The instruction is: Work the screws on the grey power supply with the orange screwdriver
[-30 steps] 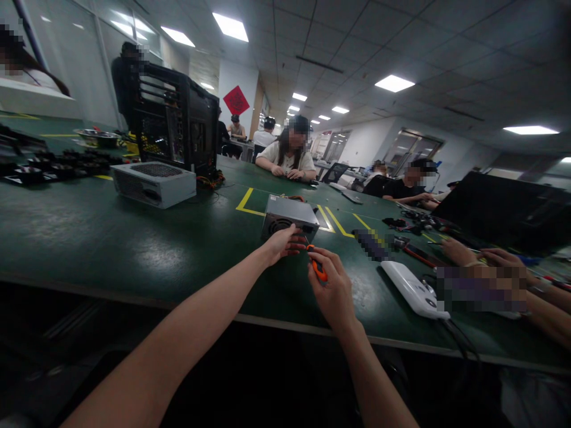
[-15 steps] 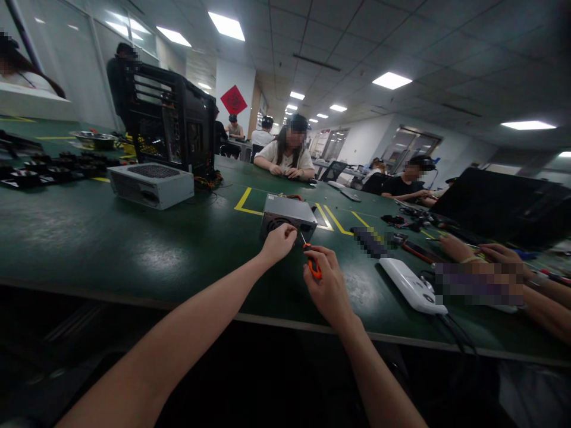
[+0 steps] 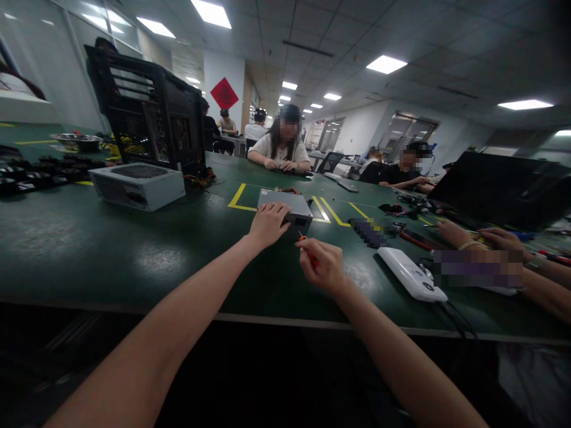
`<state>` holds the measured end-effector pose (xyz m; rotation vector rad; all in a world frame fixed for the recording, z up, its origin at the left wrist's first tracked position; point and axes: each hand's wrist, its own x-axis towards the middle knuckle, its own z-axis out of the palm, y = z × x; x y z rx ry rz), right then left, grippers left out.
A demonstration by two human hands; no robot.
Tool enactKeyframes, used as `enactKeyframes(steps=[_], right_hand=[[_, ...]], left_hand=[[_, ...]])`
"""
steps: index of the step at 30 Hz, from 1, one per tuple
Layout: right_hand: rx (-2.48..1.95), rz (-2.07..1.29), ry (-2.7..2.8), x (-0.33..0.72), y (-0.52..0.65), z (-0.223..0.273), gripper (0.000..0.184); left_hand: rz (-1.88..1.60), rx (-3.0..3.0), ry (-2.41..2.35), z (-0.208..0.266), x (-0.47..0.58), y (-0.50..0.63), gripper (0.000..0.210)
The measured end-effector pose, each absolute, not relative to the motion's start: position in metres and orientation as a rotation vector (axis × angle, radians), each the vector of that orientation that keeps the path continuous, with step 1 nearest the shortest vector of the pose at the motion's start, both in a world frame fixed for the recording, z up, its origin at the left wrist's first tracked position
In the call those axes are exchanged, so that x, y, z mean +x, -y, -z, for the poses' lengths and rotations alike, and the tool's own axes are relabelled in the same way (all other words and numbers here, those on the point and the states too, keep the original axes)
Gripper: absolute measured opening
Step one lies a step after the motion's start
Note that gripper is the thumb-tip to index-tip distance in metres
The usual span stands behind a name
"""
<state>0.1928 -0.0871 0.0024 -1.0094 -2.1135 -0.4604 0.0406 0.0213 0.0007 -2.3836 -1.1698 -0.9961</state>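
A grey metal power supply unit (image 3: 295, 201) sits on the green table in front of me, with coloured cables at its back. My left hand (image 3: 269, 224) grips its near edge, fingers over the top and the thumb lower at the front. My fingers cover much of the unit's near face; its dark socket shows to their right. In my right hand (image 3: 323, 261) is a screwdriver (image 3: 303, 238) with an orange and black handle, mostly hidden by the closed fingers. Its thin shaft points up toward the unit, apart from it.
Another power supply unit (image 3: 140, 184) lies left, before an open black computer case (image 3: 151, 113). To the right are a white device (image 3: 410, 274) with cables, and a co-worker's hands (image 3: 455, 233). A person (image 3: 281, 148) sits across the table. Yellow tape (image 3: 334, 211) marks the tabletop.
My left hand has gone from a pinch at the unit's near face to a grip over its top edge. My right hand has drawn the screwdriver slightly back from the unit, fingers curled tighter.
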Motion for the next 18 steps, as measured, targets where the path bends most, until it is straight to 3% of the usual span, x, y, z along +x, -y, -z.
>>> enactKeyframes(steps=[5, 11, 18], right_hand=[[-0.924, 0.581, 2.244, 0.189, 0.092, 0.012, 0.024], [-0.862, 0.353, 2.256, 0.182, 0.099, 0.007, 0.016], [-0.822, 0.383, 2.373, 0.175, 0.099, 0.003, 0.025]], left_hand=[[0.974, -2.379, 1.213, -0.004, 0.037, -0.016, 0.032], [0.974, -2.394, 1.233, -0.006, 0.030, -0.014, 0.031], [1.036, -2.361, 1.302, -0.004, 0.034, -0.009, 0.031]])
